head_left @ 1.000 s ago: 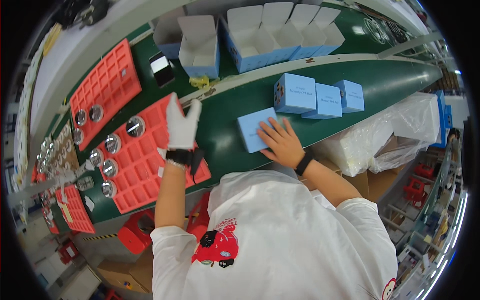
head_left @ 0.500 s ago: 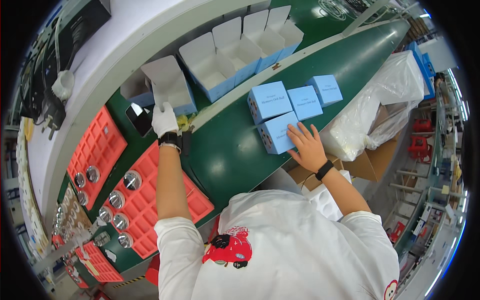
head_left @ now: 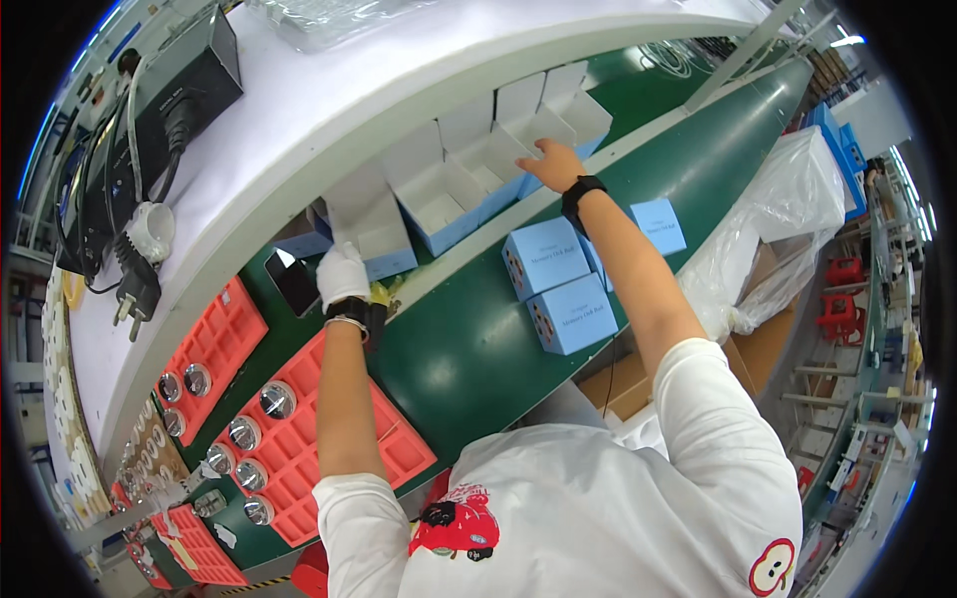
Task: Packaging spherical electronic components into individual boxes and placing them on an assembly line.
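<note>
My left hand (head_left: 343,275), in a white glove, is at the near left edge of an open blue box (head_left: 391,263) with a white inside, its fingers closed at the box's edge. Over the front rim of the row of open blue boxes (head_left: 454,234) hangs my bare right hand (head_left: 554,165), fingers apart, holding nothing. Below my right forearm stand closed light blue boxes (head_left: 573,313) with printed sides. One of them is mostly hidden by the arm, and another closed box (head_left: 658,225) sits to its right.
A black phone (head_left: 292,283) lies left of my gloved hand. Red compartment trays (head_left: 344,419) hold several clear round balls. A white shelf (head_left: 329,110) with a black power unit (head_left: 184,110) overhangs the back. Plastic-wrapped goods (head_left: 768,219) stand beyond the right table edge.
My right hand has left the closed boxes and moved up to the open boxes. My left hand stays by the same open box. The whole view has shifted.
</note>
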Demonstrator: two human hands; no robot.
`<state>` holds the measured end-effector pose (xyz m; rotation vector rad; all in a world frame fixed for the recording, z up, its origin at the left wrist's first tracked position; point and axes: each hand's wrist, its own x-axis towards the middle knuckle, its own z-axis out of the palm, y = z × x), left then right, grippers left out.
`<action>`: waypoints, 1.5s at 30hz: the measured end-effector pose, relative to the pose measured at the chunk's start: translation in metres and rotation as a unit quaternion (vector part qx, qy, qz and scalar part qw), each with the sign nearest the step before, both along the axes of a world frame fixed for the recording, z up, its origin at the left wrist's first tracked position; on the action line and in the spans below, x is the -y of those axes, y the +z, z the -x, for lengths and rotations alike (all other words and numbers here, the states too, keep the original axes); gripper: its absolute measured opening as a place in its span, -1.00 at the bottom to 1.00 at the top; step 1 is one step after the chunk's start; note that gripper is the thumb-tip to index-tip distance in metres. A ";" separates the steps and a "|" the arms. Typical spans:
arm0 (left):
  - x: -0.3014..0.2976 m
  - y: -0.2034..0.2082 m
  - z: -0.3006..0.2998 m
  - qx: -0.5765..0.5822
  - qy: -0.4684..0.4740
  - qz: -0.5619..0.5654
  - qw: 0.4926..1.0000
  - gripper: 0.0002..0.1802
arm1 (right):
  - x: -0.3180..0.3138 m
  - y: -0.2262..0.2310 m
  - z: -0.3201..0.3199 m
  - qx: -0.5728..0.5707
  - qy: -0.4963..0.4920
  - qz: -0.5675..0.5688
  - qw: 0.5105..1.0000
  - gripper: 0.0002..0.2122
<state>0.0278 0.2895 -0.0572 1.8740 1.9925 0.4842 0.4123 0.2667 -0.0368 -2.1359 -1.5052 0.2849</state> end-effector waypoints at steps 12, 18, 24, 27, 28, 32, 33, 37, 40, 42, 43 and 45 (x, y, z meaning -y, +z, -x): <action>0.033 0.006 0.005 0.085 0.027 -0.116 0.989 -0.55 | 0.012 0.041 0.024 0.042 0.044 -0.055 0.997 -0.75; 0.104 0.036 0.050 0.132 0.015 -0.165 0.977 -0.65 | 0.102 0.107 0.084 -0.022 0.069 -0.096 0.993 -0.82; 0.201 0.055 0.114 0.315 0.218 -0.057 0.922 -0.66 | 0.184 0.125 0.150 0.017 0.170 -0.177 0.969 -0.70; 0.267 0.037 0.204 -0.015 0.146 -0.253 0.956 -0.68 | 0.220 0.136 0.183 -0.048 0.224 -0.157 0.961 -0.61; 0.279 0.052 0.205 -0.079 0.207 -0.250 0.942 -0.69 | 0.227 0.132 0.193 -0.048 0.219 -0.156 0.962 -0.61; 0.320 0.098 0.181 0.099 0.290 -0.228 0.924 -0.71 | 0.236 0.083 0.218 -0.179 0.274 -0.085 0.941 -0.66; 0.330 0.100 0.184 0.071 0.291 -0.190 0.935 -0.70 | 0.236 0.067 0.219 -0.210 0.279 -0.049 0.936 -0.68; 0.336 0.083 0.161 0.068 0.231 -0.073 0.968 -0.76 | 0.232 0.015 0.197 -0.218 0.237 -0.022 0.947 -0.74; 0.308 0.069 0.118 0.024 0.131 -0.141 0.981 -0.80 | 0.227 0.002 0.172 -0.163 0.195 0.019 0.967 -0.78; 0.291 0.075 0.100 0.260 0.237 -0.021 0.936 -0.81 | 0.226 0.000 0.166 -0.135 0.175 0.034 0.975 -0.80; 0.286 0.065 0.101 0.260 0.237 -0.020 0.936 -0.81 | 0.225 -0.001 0.162 -0.121 0.164 0.042 0.978 -0.80; 0.278 0.032 0.114 0.223 0.187 -0.020 0.957 -0.81 | 0.218 -0.005 0.153 -0.109 0.158 0.020 0.981 -0.81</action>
